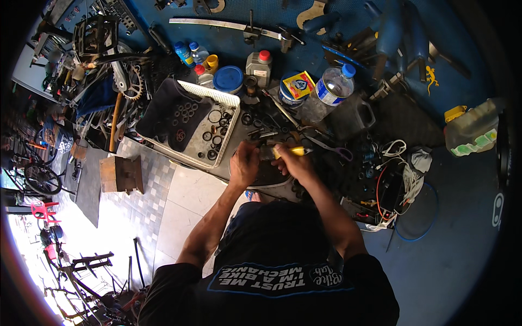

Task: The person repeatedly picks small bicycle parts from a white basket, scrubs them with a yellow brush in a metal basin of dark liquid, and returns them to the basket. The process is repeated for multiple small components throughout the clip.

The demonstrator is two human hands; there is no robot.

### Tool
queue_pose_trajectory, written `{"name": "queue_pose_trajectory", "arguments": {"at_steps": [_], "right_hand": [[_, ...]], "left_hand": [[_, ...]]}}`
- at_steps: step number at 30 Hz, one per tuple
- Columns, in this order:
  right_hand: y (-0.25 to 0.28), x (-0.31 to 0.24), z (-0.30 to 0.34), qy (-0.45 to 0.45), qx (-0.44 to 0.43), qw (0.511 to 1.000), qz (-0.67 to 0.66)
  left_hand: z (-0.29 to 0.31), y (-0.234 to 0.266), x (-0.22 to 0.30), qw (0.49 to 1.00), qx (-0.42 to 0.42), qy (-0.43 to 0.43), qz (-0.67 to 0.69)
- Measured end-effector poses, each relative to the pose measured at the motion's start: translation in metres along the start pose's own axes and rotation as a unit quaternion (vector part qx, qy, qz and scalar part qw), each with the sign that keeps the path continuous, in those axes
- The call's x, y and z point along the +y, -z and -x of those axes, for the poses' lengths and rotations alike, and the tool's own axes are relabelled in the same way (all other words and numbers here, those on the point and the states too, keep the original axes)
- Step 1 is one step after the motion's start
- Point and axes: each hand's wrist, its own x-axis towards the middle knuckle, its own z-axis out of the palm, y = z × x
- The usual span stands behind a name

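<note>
Over the near edge of the workbench, my left hand (245, 163) is closed, with fingertips pinched together; what they hold is too small to make out. Just to its right, my right hand (294, 163) wraps round a yellow-handled tool (297, 151), whose exact kind is unclear. A small greyish part (266, 152) shows between the two hands. Close behind the hands lie dark metal parts and rods (263, 133). Right of my right hand are scissors with purple handles (343, 154). A cream plastic basket (230, 124) with several rings and bearings stands left of my hands.
Behind the basket are a blue-lidded tub (228, 79) and a grey bottle with a red cap (259, 68). A clear bottle with a blue cap (335, 87) stands behind my right hand. Bundled white cables (411, 176) lie at right; a wooden box (120, 174) is at left.
</note>
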Motion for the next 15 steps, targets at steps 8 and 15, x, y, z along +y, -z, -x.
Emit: {"name": "queue_pose_trajectory", "arguments": {"at_steps": [8,15], "right_hand": [[0.046,0.004,0.019,-0.059,0.026,0.997,-0.04],[0.033,0.018,0.042,0.175,-0.05,0.941,0.286]], "left_hand": [[-0.006,0.006,-0.021,0.922,-0.073,0.166,0.341],[-0.017,0.011,-0.007,0.802,-0.106,0.252,0.531]]}}
